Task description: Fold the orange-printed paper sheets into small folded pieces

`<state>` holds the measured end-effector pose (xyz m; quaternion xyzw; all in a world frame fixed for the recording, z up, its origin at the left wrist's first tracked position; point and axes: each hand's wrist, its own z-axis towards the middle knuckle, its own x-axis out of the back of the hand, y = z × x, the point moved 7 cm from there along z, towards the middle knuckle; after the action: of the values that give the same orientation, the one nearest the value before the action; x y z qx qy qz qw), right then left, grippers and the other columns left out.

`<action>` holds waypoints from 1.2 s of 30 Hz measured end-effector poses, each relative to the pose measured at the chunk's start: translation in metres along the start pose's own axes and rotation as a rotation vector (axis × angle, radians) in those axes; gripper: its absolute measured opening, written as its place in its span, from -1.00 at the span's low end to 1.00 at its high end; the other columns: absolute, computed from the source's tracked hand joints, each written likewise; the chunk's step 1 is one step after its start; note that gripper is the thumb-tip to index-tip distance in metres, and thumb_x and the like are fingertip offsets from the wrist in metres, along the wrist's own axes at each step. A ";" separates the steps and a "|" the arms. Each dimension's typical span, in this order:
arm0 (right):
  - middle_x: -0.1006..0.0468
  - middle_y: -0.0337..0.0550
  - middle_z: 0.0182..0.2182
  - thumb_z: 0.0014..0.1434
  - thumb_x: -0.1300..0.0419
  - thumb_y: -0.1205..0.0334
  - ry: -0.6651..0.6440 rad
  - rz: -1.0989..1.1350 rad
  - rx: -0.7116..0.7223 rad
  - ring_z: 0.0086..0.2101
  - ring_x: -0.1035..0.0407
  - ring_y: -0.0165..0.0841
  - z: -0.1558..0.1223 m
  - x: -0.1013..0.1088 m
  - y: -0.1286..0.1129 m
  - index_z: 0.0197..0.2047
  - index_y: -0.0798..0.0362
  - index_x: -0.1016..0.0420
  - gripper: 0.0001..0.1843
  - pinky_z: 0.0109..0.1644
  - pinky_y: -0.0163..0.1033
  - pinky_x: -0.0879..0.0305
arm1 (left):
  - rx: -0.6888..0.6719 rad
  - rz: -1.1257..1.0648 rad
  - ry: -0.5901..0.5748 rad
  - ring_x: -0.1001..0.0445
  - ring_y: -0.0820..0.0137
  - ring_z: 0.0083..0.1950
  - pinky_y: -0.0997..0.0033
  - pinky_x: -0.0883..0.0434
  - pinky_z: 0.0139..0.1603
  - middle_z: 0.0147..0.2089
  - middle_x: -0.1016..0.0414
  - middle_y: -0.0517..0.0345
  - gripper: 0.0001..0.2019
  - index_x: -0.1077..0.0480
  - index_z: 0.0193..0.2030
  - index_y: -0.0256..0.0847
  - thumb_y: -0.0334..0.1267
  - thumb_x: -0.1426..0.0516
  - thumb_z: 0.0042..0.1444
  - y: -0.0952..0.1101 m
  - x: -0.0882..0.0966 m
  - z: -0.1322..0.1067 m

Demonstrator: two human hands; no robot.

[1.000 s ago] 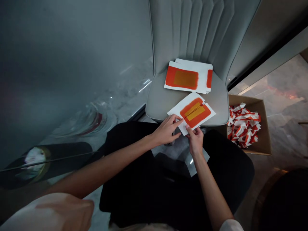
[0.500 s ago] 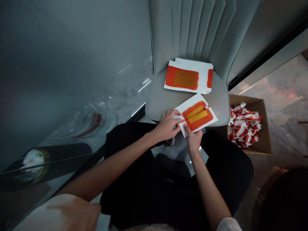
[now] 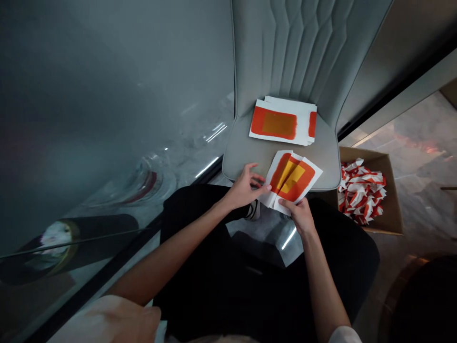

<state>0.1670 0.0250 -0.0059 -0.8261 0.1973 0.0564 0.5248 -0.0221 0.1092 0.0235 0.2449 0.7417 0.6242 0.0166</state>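
Pinching the near corner of a creased white sheet [image 3: 293, 177] printed with an orange-red block and yellow centre, the right hand [image 3: 300, 215] closes thumb against fingers, apparently to anchor the paper so its folded flaps stay in place. The left hand [image 3: 245, 189] stands partly open, with its fingers spread and its fingertips against the sheet's left edge, steadying rather than gripping. The sheet sits over the front edge of a grey upholstered chair seat [image 3: 250, 155], close above the person's lap, where both hands reach it easily. Farther back on the seat lies a stack of matching printed sheets [image 3: 282, 123], clear of the hands. To the right, a cardboard box [image 3: 391, 200] holds red-and-white folded paper pieces [image 3: 362, 190].
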 end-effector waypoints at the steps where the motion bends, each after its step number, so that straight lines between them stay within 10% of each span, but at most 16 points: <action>1: -0.74 -0.10 -0.22 -0.14 -0.59 0.14 -0.031 -0.015 0.001 -0.22 -0.63 -0.17 -0.001 -0.001 -0.002 -0.15 0.07 -0.69 -0.55 -0.04 -0.10 -0.56 | 0.052 -0.105 -0.029 -0.61 0.32 -0.14 0.11 -0.54 0.01 0.03 -0.56 -0.07 -0.14 -0.01 0.39 -0.18 -0.07 -0.40 0.10 -0.004 -0.005 -0.002; 10: -0.72 -0.06 -0.11 -0.01 -0.55 0.01 -0.118 -0.080 0.055 -0.09 -0.61 -0.12 -0.008 -0.001 -0.022 -0.05 0.04 -0.70 -0.52 0.07 -0.04 -0.55 | 0.266 -0.388 -0.095 -0.62 0.16 0.08 -0.04 -0.54 0.15 0.18 -0.52 -0.20 -0.18 -0.25 0.29 -0.20 -0.15 -0.51 -0.06 -0.010 -0.015 -0.008; 17: -0.73 -0.09 -0.17 0.02 -0.55 -0.03 -0.169 -0.135 0.085 -0.19 -0.62 -0.16 -0.014 -0.004 -0.032 -0.05 0.04 -0.71 -0.52 -0.08 -0.10 -0.58 | 0.183 -0.517 -0.253 -0.63 0.08 0.09 0.02 -0.59 0.09 0.08 -0.63 -0.11 -0.34 -0.42 0.20 -0.20 -0.16 -0.49 -0.04 0.014 -0.027 -0.018; 29: -0.73 -0.10 -0.25 0.03 -0.52 -0.03 -0.120 -0.218 0.156 -0.26 -0.60 -0.17 -0.011 -0.005 -0.034 -0.18 0.06 -0.71 -0.62 -0.15 -0.10 -0.57 | 0.065 -0.389 -0.140 -0.63 0.08 0.09 0.03 -0.60 0.04 0.15 -0.59 -0.13 -0.26 -0.31 0.23 -0.19 -0.12 -0.49 -0.05 0.013 -0.024 -0.015; 36: -0.59 -0.12 -0.01 -0.02 -0.56 0.13 0.110 -0.080 0.377 -0.11 -0.57 -0.23 -0.015 -0.002 -0.046 0.11 -0.09 -0.26 -0.26 0.01 -0.09 -0.58 | 0.043 -0.408 -0.064 -0.61 0.05 0.13 0.00 -0.61 0.08 0.17 -0.56 -0.13 -0.17 -0.20 0.26 -0.16 -0.18 -0.50 -0.10 0.020 -0.022 -0.015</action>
<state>0.1809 0.0293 0.0403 -0.7222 0.1999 -0.0475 0.6605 -0.0013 0.0893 0.0392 0.1096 0.7882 0.5838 0.1609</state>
